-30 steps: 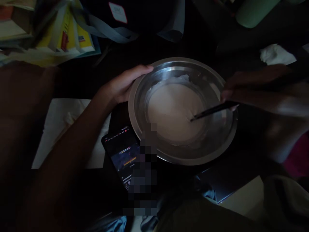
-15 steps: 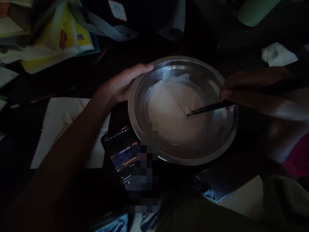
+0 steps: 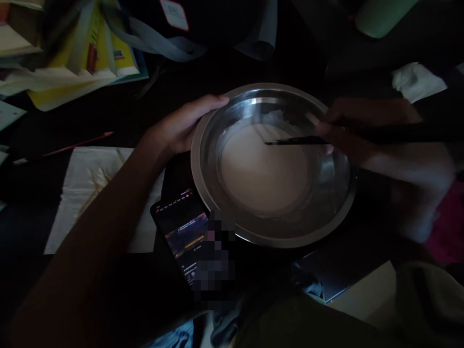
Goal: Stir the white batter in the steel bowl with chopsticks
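Observation:
A wide steel bowl (image 3: 328,220) sits in the middle of a dark surface, holding a pale creamy batter (image 3: 264,169). My left hand (image 3: 181,128) grips the bowl's left rim, thumb on the edge. From the right, my right hand (image 3: 348,128) reaches over the rim, closed on a thin dark stirring stick (image 3: 290,141). The stick's tip rests in the upper part of the batter. The scene is very dim and the right hand is blurred.
A lit phone (image 3: 181,232) lies at the bowl's lower left, partly on a white paper napkin (image 3: 94,183). Yellow books and papers (image 3: 83,63) fill the upper left, a bag strap (image 3: 159,41) lies behind. A white crumpled tissue (image 3: 416,79) is at upper right.
My right hand moved left and up over the bowl, sweeping the stick's tip from the batter's right-centre to its upper part. My left hand kept its hold on the rim.

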The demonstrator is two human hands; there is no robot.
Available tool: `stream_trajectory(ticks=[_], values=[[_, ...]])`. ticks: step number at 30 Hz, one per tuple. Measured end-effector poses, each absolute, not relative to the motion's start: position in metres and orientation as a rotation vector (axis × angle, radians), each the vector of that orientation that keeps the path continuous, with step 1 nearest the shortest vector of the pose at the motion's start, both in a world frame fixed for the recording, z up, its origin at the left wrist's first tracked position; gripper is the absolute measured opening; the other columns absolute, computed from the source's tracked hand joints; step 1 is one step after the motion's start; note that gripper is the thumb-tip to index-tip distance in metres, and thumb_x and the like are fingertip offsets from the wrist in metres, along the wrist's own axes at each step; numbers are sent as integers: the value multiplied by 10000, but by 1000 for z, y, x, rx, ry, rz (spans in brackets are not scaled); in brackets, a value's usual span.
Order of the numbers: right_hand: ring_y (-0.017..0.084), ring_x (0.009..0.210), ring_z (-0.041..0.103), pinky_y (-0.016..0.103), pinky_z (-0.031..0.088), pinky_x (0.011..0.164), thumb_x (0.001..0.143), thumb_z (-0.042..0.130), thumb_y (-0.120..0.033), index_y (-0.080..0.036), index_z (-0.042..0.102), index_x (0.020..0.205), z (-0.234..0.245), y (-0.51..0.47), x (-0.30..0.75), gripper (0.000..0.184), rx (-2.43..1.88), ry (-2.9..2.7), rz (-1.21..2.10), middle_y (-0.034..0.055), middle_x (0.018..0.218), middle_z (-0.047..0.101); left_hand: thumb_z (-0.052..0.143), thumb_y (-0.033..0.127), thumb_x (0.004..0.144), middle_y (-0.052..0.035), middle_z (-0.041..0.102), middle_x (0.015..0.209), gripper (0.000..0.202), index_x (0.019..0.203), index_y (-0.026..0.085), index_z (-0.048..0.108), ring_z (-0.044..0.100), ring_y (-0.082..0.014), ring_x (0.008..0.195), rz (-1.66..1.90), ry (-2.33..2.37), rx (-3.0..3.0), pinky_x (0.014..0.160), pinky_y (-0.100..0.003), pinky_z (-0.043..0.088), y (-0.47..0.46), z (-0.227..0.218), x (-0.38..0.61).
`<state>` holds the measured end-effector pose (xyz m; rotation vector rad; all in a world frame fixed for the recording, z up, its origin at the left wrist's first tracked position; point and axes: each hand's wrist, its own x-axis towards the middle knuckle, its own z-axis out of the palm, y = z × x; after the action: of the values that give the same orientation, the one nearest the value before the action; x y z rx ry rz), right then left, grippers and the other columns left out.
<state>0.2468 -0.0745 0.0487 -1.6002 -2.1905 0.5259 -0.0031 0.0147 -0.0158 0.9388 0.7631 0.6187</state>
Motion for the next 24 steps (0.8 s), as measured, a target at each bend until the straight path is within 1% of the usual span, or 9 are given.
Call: stream_trajectory(ticks=[3, 6, 9, 12, 16, 18, 20, 22, 24], values=[[95, 532, 528, 261, 384, 457, 836, 512, -350, -219, 545, 656, 56, -73, 254, 225, -1513, -2246, 719, -33, 568, 543, 379, 212, 895, 42, 605, 626, 242, 863, 60, 565, 596, -33, 536, 604, 841, 952, 615, -158, 462, 15, -14, -3], [93, 534, 565, 243, 418, 438, 825, 523, -376, -229, 599, 719, 53, -71, 251, 197, -1342, -2418, 953, -37, 601, 595, 405, 207, 878, 39, 608, 620, 209, 844, 72, 560, 598, -38, 524, 629, 847, 945, 587, -150, 465, 16, -14, -2], [106, 669, 603, 246, 451, 527, 813, 544, -394, -236, 616, 828, 43, -71, 241, 174, -1261, -2478, 855, -34, 755, 644, 391, 213, 886, 34, 618, 605, 225, 791, 76, 543, 602, -45, 508, 623, 861, 940, 554, -150, 471, 15, -12, -2], [127, 778, 608, 285, 464, 649, 820, 540, -393, -235, 603, 868, 38, -74, 235, 176, -1336, -2405, 668, -22, 856, 641, 343, 197, 904, 49, 613, 606, 242, 822, 67, 531, 600, -31, 506, 600, 920, 940, 565, -148, 468, 13, -9, -1], [145, 693, 576, 322, 416, 570, 837, 522, -353, -227, 574, 757, 45, -76, 243, 158, -1500, -2226, 529, -3, 734, 593, 377, 205, 898, 53, 599, 598, 218, 877, 66, 545, 583, -23, 494, 627, 924, 947, 564, -132, 454, 10, -6, 0], [152, 668, 568, 314, 386, 512, 840, 516, -346, -227, 557, 668, 51, -75, 251, 213, -1514, -2215, 576, -3, 654, 571, 353, 205, 906, 63, 577, 599, 252, 955, 46, 542, 574, -15, 496, 608, 949, 961, 588, -137, 450, 10, -6, 0], [141, 635, 564, 298, 378, 471, 842, 509, -347, -231, 569, 652, 53, -74, 256, 230, -1454, -2292, 712, -7, 619, 568, 299, 199, 917, 72, 562, 613, 297, 1014, 31, 524, 573, -6, 511, 575, 980, 977, 620, -145, 447, 11, -7, 0], [117, 611, 557, 277, 394, 469, 836, 514, -355, -233, 597, 714, 52, -72, 255, 191, -1356, -2399, 839, -18, 654, 589, 315, 197, 912, 65, 576, 619, 276, 964, 40, 536, 577, -11, 515, 591, 959, 978, 612, -142, 449, 12, -9, 0], [106, 652, 566, 263, 426, 531, 827, 526, -360, -222, 607, 784, 48, -71, 248, 166, -1254, -2469, 875, -24, 714, 607, 377, 200, 895, 44, 604, 613, 224, 844, 67, 549, 585, -32, 511, 626, 898, 956, 572, -142, 458, 13, -11, 0]])
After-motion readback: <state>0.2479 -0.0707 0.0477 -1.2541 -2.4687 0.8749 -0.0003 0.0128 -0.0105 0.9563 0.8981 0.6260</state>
